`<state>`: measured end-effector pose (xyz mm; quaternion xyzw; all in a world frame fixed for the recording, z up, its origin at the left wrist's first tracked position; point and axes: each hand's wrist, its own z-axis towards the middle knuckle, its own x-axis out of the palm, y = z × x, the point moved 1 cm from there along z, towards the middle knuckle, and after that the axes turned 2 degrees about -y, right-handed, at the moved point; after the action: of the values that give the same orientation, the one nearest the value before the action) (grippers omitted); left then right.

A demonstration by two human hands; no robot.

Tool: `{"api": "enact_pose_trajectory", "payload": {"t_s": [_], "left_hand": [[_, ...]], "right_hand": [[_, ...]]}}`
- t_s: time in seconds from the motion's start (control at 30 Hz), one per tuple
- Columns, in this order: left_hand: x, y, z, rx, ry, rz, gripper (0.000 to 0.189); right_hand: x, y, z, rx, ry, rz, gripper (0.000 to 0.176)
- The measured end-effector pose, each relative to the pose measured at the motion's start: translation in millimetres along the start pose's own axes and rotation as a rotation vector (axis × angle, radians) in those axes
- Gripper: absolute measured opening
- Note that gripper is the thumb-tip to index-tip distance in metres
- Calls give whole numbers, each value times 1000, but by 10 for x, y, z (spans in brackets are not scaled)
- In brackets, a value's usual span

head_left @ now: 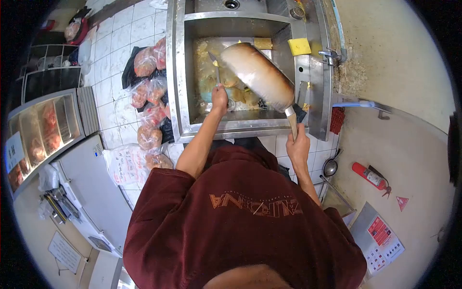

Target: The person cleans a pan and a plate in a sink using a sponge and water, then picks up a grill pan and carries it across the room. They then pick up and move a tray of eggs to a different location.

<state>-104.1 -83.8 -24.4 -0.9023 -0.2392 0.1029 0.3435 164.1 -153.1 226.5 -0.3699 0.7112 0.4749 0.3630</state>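
Observation:
A metal saucepan (260, 74) with brown scorch marks is tilted on its side over the sink basin (284, 36). My right hand (298, 147) is wrapped round its long handle, at the sink's front edge. My left hand (220, 98) grips a slim knife-like metal utensil (217, 73), its pointed end up and a yellow bit near the tip. That utensil is left of the pan, over the basin. Cloudy water with yellowish scraps (204, 72) lies below. What is inside the pan is hidden from me.
A yellow sponge (299, 46) lies on the right ledge near the tap (330, 57). Brownish block (263, 44) sits at the basin's back. Several knotted plastic bags (149, 96) line the floor at left. A fire extinguisher (370, 177) is at right.

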Motion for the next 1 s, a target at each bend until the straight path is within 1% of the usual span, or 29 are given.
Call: {"api": "enact_pose_trajectory", "payload": {"t_s": [0.03,0.07,0.13,0.2,0.3,0.37,0.43,0.5,0.57,0.6,0.67,0.7,0.73,0.83,0.9,0.97,1.0], "left_hand": [[-58,17,-4,-14,34,6,41],[-115,-94,-116,-27,68,12,42],[-62,-211,-274,153,47,-195,40],[-171,-383,-450,48,89,-177,31],[-216,-482,-646,115,-3,-82,25],[-241,-487,-741,147,32,-114,26],[-256,-494,-817,167,48,-129,27],[-267,-572,-913,180,41,-134,28],[-287,-717,-1030,190,-63,-59,28],[-299,-768,-1085,196,-114,-21,29],[-371,-749,-1143,266,-118,-33,33],[-390,-737,-1138,306,-120,-40,34],[-383,-674,-1092,370,-168,-56,39],[-417,-695,-1240,567,-273,139,42],[-348,-886,-1549,656,-345,276,42],[-258,-971,-1739,722,-396,385,41],[-230,-971,-1800,693,-376,474,35]], "right_hand": [[-47,-21,-25,-26,-24,19,25],[-113,-28,-76,-68,-66,37,27],[-248,11,-85,-165,-163,82,30],[-375,1,-53,-169,-185,143,28],[-493,-24,80,-191,-199,209,25],[-555,55,177,-209,-209,281,23],[-637,166,267,-210,-146,288,23],[-628,133,397,-226,-91,279,25],[-515,9,533,-252,-47,259,27],[-462,-15,567,-242,6,290,33],[-353,-30,583,-223,115,349,44],[-277,-53,592,-139,190,373,44],[-176,-84,602,-56,264,398,44],[85,-221,651,80,494,584,30],[132,-186,592,286,735,864,23],[147,-160,533,322,807,923,20],[158,-143,502,340,844,952,19]]}}
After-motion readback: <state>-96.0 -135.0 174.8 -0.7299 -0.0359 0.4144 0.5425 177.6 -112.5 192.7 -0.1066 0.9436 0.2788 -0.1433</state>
